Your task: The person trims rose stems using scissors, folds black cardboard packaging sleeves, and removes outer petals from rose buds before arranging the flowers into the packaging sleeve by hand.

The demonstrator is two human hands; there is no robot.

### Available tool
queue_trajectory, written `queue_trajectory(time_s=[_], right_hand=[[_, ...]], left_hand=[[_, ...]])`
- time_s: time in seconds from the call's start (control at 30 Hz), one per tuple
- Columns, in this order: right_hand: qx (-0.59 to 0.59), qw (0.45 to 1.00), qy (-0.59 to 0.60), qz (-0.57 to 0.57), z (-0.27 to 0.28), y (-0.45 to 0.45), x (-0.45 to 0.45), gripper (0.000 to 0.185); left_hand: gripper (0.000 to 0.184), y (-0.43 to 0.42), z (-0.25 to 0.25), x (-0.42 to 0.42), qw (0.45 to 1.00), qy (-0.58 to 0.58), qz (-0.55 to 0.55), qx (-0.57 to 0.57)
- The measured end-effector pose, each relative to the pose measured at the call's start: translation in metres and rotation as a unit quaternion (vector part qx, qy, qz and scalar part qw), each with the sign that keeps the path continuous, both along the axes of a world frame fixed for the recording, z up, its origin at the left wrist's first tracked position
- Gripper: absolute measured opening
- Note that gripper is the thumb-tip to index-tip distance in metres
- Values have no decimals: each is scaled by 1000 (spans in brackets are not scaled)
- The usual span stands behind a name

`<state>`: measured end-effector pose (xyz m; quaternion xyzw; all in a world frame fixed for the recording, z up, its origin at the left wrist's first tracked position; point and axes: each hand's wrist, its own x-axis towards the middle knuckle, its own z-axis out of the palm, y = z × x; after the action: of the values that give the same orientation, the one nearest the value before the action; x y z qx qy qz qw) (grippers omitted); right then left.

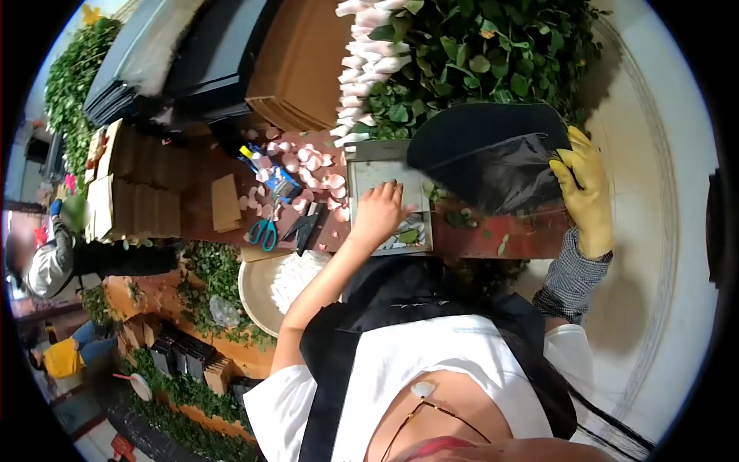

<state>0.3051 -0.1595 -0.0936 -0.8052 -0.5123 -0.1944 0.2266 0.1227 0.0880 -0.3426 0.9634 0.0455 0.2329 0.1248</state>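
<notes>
Black sheet, one, in hand

Step, as judged: positioning the black sheet, raised over your table, its left end beside the grey tray.
Your right hand, yellow-gloved: fingers gripping the sheet's right edge.
Your left hand, bare: fingers extended over the tray, nothing gripped; contact unclear.
Next move, as judged: calls for a level sheet.
Edges: leafy stems beyond; teal scissors left.
Room: widest rightward, over the pale surface.
</notes>
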Motion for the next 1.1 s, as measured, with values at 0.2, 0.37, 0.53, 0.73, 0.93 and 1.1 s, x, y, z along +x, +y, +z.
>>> queue_trajectory(time_s=[0.2,0.37,0.53,0.73,0.93,1.1], right_hand=[[-31,998,49,-22,-19,-10,-20,18],[-75,995,57,20,-28,2,-32,13],[-144,974,82,155,-65,62,-34,14],[-174,944,171,222,-149,125,-49,4],[-226,911,180,293,-183,172,-73,9],[-241,869,293,317,-158,172,-16,20]], left_hand=[[29,-20,-10,-1,984,147,-90,-33],[8,-39,-30,-20,991,112,-74,-4],[24,-26,12,-64,982,102,-62,-147],[18,76,-9,-60,988,73,86,-106],[34,61,-124,-19,955,221,-144,-136],[54,47,-149,-19,968,214,-123,49]])
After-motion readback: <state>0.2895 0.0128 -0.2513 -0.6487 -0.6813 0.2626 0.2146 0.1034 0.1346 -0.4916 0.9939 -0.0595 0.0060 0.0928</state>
